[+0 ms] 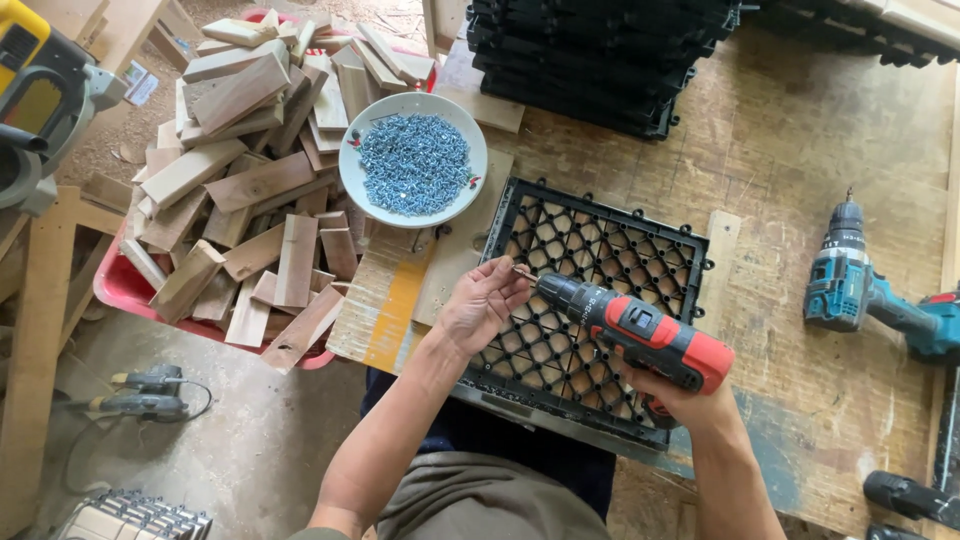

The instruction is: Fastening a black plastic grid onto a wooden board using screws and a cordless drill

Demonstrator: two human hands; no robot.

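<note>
My right hand grips a red and black cordless drill, its bit pointing left over a black plastic grid tile lying on the workbench. At the tip of the bit, my left hand pinches a small screw between its fingers. A white bowl heaped with bluish screws sits just beyond the tile's left corner.
A red tray piled with short wooden blocks stands at the left. A stack of black grid tiles lies at the back. A teal drill rests at the right. A yellow saw is at far left.
</note>
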